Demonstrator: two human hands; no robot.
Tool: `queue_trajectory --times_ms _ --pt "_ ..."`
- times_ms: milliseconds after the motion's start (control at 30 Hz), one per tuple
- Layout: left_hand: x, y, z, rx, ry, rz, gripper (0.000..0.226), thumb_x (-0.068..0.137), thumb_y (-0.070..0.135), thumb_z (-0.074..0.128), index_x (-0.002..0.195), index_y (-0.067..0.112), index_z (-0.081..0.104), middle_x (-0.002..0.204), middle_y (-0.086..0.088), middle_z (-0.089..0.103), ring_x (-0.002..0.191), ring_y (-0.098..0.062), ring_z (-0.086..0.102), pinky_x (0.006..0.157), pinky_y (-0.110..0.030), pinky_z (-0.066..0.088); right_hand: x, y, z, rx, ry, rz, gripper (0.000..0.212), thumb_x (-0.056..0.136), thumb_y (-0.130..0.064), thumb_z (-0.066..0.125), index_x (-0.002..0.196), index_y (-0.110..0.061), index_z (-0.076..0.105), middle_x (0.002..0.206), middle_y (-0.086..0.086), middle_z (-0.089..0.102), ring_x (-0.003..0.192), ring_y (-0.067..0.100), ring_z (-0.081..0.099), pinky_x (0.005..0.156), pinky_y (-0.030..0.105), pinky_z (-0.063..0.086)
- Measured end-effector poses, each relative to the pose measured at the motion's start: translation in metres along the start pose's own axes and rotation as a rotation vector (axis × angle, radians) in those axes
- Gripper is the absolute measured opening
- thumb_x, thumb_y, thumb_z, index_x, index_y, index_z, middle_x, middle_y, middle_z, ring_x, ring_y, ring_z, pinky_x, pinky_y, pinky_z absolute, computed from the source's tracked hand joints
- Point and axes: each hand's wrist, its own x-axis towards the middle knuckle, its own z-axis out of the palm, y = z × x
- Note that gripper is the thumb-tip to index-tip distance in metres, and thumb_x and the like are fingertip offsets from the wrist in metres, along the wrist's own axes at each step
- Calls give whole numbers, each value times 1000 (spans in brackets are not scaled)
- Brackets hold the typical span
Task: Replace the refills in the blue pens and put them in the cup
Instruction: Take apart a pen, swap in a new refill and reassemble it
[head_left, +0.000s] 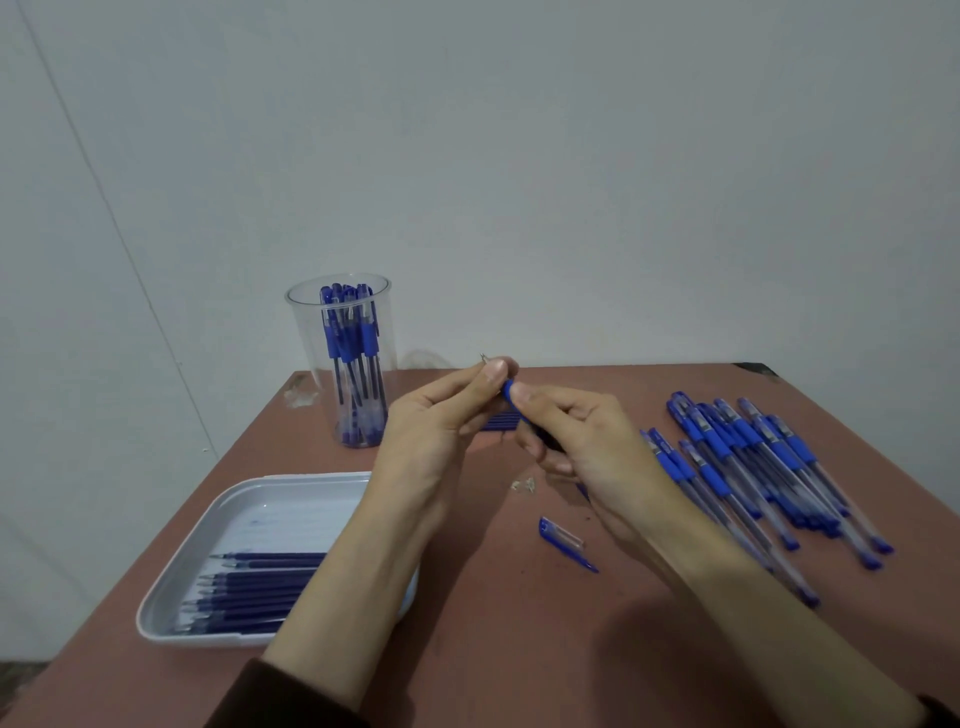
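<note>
pen: right hand (587, 441) is gripping the blue pen (510, 388) in the air over mid-worktop, fingers curled round the barrel; only the blue grip end is showing.
tip: left hand (441, 431) is pinching the pen's front end between thumb and forefinger, with a thin metal point (483, 357) poking out past them. Can't tell if that's the nose cone or the refill.
cap: lying loose on the worktop (519, 649), just beside the right wrist (561, 540).
step: judging this as mid-swap on one pen; tip coming off or going back on, can't tell which.
cup: standing upright back left (304, 332), holding a bunch of capped pens. Reading those as done.
pile of pens: sprawling at right (737, 457), likely waiting their turn.
tray: front left (182, 561), carrying a row of dark refills (260, 587); new or spent, can't tell.
progress: looking partway, with plenty left.
</note>
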Motion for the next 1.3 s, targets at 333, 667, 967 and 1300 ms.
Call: queue_trajectory --times_ms 333,667,967,1300 --pt "0 -1 0 -55 27 -52 18 71 15 68 80 4 57 76 -11 65 68 -17 67 68 -23 56 -3 8 7 -269 161 -218 16 88 -17 67 97 -28 74 76 2 73 65 25 59 67 33 51" --pt "2 2 -3 -107 26 -47 35 79 5 61 112 15 55 94 -7 74 97 -17 67 84 -28 51 7 12 -10 -195 330 -138 12 93 -22 61 95 -18 72 54 -4 51 44 0 44 47 10 33" --pt "4 -3 -7 73 55 66 33 82 2 63 111 16 59 88 -4 74 92 -14 69 89 -26 51 4 10 -6 -259 188 -175 11 88 -19 67 96 -21 74 53 -10 59 51 0 52 53 11 41" --pt "10 -5 -16 179 235 67 9 85 12 65 89 19 70 90 5 68 90 -5 62 78 -16 49 10 21 -17 -532 324 -216 10 84 -29 71 79 -37 70 61 7 58 61 27 54 61 41 53"
